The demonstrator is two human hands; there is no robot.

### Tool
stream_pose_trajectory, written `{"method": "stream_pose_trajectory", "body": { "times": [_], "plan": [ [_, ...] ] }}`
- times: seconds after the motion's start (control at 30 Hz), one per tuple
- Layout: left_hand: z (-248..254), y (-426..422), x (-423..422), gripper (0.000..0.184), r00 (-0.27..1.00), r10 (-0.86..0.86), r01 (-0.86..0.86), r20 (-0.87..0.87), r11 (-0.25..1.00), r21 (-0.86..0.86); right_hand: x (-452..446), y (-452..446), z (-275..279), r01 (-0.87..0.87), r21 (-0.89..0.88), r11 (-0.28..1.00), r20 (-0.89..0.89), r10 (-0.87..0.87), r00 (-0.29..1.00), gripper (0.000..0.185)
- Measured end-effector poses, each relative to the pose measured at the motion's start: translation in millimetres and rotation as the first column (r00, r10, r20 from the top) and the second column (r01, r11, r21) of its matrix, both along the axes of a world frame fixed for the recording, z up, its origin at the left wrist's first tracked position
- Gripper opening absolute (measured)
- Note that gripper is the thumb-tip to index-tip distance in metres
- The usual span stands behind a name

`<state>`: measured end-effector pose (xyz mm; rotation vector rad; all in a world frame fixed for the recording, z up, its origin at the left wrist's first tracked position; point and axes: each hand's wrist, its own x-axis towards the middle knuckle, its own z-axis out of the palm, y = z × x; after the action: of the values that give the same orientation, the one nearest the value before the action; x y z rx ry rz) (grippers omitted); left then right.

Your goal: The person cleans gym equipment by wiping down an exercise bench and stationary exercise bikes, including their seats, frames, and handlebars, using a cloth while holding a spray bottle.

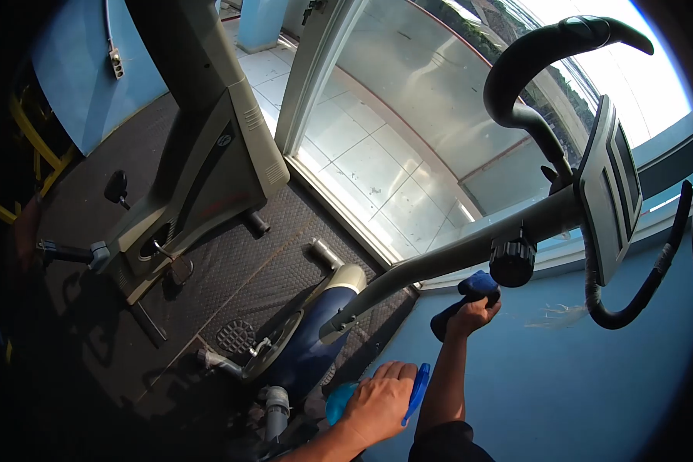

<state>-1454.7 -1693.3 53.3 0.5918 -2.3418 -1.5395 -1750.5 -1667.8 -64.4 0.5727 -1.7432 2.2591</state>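
My left hand (381, 402), at the bottom middle, is wrapped around a spray bottle (339, 402) with a teal body and a blue trigger head; the hand covers most of it. Farther up and to the right, my right hand (473, 316) grips a dark blue cloth (479, 285) that sticks out on both sides of the fingers. The cloth is just below the black knob (513, 262) on the post (458, 250) of an exercise bike. This bike has a blue body (308, 350), a grey console (604, 192) and curved black handlebars (516, 73).
A second, larger grey exercise machine (215, 165) with pedals stands at the left on a dark textured mat (231, 285). Beyond a glass door frame (331, 204) lies a white tiled floor (369, 165). A blue wall (516, 369) runs along the right.
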Motion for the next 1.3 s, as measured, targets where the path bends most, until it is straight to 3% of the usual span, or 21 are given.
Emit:
{"method": "stream_pose_trajectory", "body": {
  "times": [0.07, 0.1, 0.2, 0.27, 0.33, 0.4, 0.43, 0.5, 0.53, 0.6, 0.67, 0.77, 0.87, 0.9, 0.93, 0.97, 1.0, 1.03, 1.17, 1.27, 1.3],
  "plan": [
    [5, -4, -1, 0.052, 0.999, -0.015, 0.013, 0.036, 0.999, 0.049, -22, -18, 35, -0.082, -0.063, 0.995, 0.235, 0.094, 0.967, 0.039],
    [2, -3, -3, 0.052, 1.0, -0.005, 0.004, 0.016, 0.998, 0.068, -38, -17, 21, 0.221, 0.478, 0.85, -0.308, -0.073, 0.949, 0.033],
    [3, -5, -6, 0.051, 0.999, 0.037, -0.037, -0.004, 0.998, 0.045, 3, -46, 15, -0.126, -0.184, 0.975, 0.21, 0.165, 0.964, 0.022],
    [6, -6, -6, 0.05, 1.0, 0.026, -0.026, -0.002, 0.999, 0.033, 14, -4, 10, -0.358, 0.085, 0.93, 0.579, 0.246, 0.777, 0.03],
    [4, -7, -6, 0.05, 0.999, -0.024, 0.023, 0.048, 0.999, 0.025, 26, 17, 54, -0.285, -0.101, 0.953, 0.614, 0.285, 0.736, 0.037],
    [3, -5, -7, 0.048, 0.998, -0.03, 0.028, 0.048, 0.999, 0.038, 32, 24, 120, -0.387, 0.014, 0.922, 0.291, 0.366, 0.884, 0.04],
    [1, -4, -7, 0.045, 1.0, -0.009, 0.008, 0.025, 0.999, 0.044, 31, 22, 149, -0.496, -0.102, 0.862, 0.231, 0.505, 0.832, 0.049],
    [2, -4, -8, 0.042, 1.0, 0.013, -0.015, 0.028, 0.997, 0.075, 34, 1, 194, -0.351, 0.471, 0.809, 0.031, 0.382, 0.924, 0.039],
    [2, -5, -7, 0.042, 1.0, 0.014, -0.015, 0.013, 0.997, 0.072, 40, -20, 209, -0.158, 0.752, 0.64, -0.125, 0.375, 0.919, 0.035],
    [-1, -5, -7, 0.042, 1.0, 0.019, -0.019, 0.005, 0.997, 0.069, 49, -45, 219, -0.054, 0.769, 0.637, -0.117, 0.223, 0.968, 0.026],
    [-2, -4, -6, 0.042, 0.998, 0.059, -0.058, -0.032, 0.998, 0.022, 53, -48, 227, 0.072, 0.859, 0.507, -0.157, 0.127, 0.979, 0.024],
    [-2, -4, -6, 0.047, 0.999, -0.019, 0.018, 0.039, 1.0, 0.014, 64, -37, 252, 0.218, 0.9, 0.378, -0.314, 0.214, 0.925, 0.023],
    [7, -7, -4, 0.048, 0.996, -0.033, 0.032, 0.081, 0.999, 0.016, 52, -25, 263, -0.062, 0.593, 0.803, -0.254, 0.26, 0.932, 0.017],
    [3, -6, -5, 0.049, 0.999, -0.024, 0.025, 0.032, 1.0, -0.011, 60, -32, 282, -0.252, 0.551, 0.796, -0.163, 0.398, 0.903, 0.021],
    [1, -5, -5, 0.049, 0.999, -0.021, 0.022, 0.025, 1.0, -0.022, 25, -31, 256, -0.214, 0.691, 0.691, -0.175, 0.447, 0.877, 0.026],
    [0, -5, -6, 0.05, 0.998, -0.039, 0.04, 0.053, 0.999, -0.03, -11, -31, 230, -0.16, 0.804, 0.573, -0.19, 0.502, 0.843, 0.033],
    [-2, -4, -7, 0.051, 0.995, -0.054, 0.057, 0.08, 0.998, -0.038, 39, -48, 244, 0.368, 0.793, 0.486, -0.539, 0.276, 0.796, 0.036],
    [-3, -2, -7, 0.051, 0.996, -0.05, 0.054, 0.074, 0.997, -0.047, 48, -52, 241, 0.189, 0.879, 0.439, -0.336, 0.286, 0.897, 0.039],
    [-1, -3, -5, 0.052, 0.999, -0.021, 0.023, 0.028, 0.999, -0.045, 45, -29, 235, 0.119, 0.848, 0.517, -0.291, 0.266, 0.919, 0.035],
    [-3, -2, -8, 0.053, 0.998, -0.05, 0.052, 0.031, 0.997, -0.064, 18, 24, 213, -0.371, 0.63, 0.682, 0.155, 0.359, 0.921, 0.022],
    [-5, -3, -9, 0.054, 0.998, -0.054, 0.057, 0.04, 0.995, -0.085, 29, 39, 224, -0.213, 0.58, 0.786, -0.015, 0.271, 0.962, 0.021]
  ]
}}
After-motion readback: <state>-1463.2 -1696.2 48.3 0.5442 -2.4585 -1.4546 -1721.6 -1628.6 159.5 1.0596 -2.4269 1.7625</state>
